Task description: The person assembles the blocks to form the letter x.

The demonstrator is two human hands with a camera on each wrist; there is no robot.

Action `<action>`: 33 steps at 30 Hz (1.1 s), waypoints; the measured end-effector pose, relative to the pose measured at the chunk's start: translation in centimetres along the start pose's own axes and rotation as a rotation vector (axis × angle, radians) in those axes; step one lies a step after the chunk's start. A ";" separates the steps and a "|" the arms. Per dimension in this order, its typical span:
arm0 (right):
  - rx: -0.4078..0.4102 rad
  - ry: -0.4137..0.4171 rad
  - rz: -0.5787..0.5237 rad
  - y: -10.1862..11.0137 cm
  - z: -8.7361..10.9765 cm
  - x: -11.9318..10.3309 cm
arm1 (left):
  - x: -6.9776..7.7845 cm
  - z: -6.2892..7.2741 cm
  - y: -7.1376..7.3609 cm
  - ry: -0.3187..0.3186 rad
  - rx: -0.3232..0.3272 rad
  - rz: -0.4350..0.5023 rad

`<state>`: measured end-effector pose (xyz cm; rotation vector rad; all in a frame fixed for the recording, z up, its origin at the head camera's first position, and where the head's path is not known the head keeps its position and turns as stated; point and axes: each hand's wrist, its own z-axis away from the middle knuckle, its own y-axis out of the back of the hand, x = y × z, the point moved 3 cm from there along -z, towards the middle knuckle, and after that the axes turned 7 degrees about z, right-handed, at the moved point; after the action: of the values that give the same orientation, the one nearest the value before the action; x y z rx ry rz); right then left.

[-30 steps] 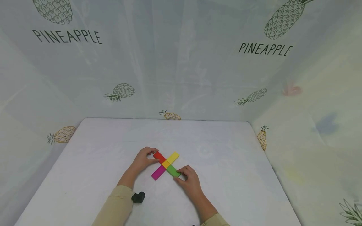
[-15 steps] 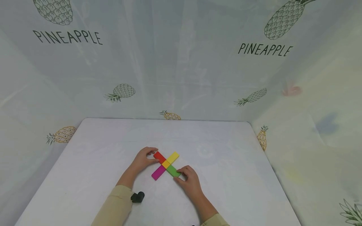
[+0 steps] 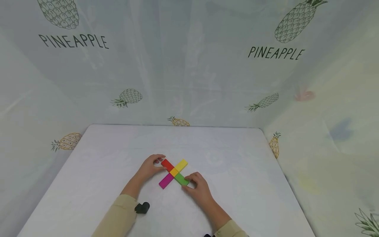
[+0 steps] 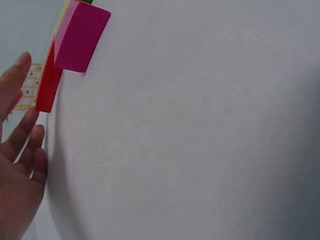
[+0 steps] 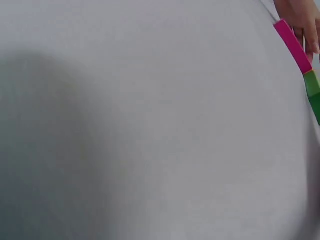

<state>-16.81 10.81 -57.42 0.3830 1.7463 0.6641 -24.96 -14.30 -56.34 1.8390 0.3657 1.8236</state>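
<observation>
Several coloured blocks form an X on the white table: a red block, a yellow block, a magenta block and a green block around a small orange square. My left hand is at the red block's outer end. In the left wrist view, a fingertip of the left hand meets the red block's end, while the thumb stands apart from it. My right hand pinches the outer end of the green block between thumb and index finger. The right wrist view barely catches that end.
The white tabletop surrounds the blocks. Behind it and along its sides hangs a pale cloth printed with pineapples. A black heart-shaped piece sits at the left sleeve.
The blocks keep their arrangement. Both hands stay almost in place; the left sleeve has shifted slightly left and the right forearm slightly right.
</observation>
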 end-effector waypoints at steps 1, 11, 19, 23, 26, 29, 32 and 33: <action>-0.013 -0.001 0.005 0.2 -0.1 -0.1 | 0.1 0.0 0.1 -0.005 -0.004 -0.001; -0.080 0.115 0.107 3.0 -2.3 -2.3 | 2.5 0.9 1.7 -0.052 -0.028 -0.025; -0.074 0.148 0.219 6.3 -3.3 -3.9 | 4.6 1.9 3.1 -0.080 -0.038 -0.050; -0.057 0.213 0.306 8.1 -3.4 -4.4 | 5.8 2.4 4.2 -0.110 -0.046 -0.064; -0.051 0.268 0.355 9.3 -3.4 -4.7 | 6.8 2.9 5.0 -0.138 -0.038 -0.081; -0.050 0.314 0.406 10.4 -3.5 -4.9 | 7.7 3.4 5.9 -0.161 -0.024 -0.097; -0.046 0.355 0.470 11.4 -3.5 -4.9 | 8.6 4.0 6.7 -0.173 -0.013 -0.118; -0.041 0.368 0.492 11.7 -3.5 -5.0 | 8.8 4.1 7.0 -0.178 -0.009 -0.126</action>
<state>-19.76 16.35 -45.78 0.7083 1.9964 1.1796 -21.54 -16.12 -44.99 1.9095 0.3971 1.5624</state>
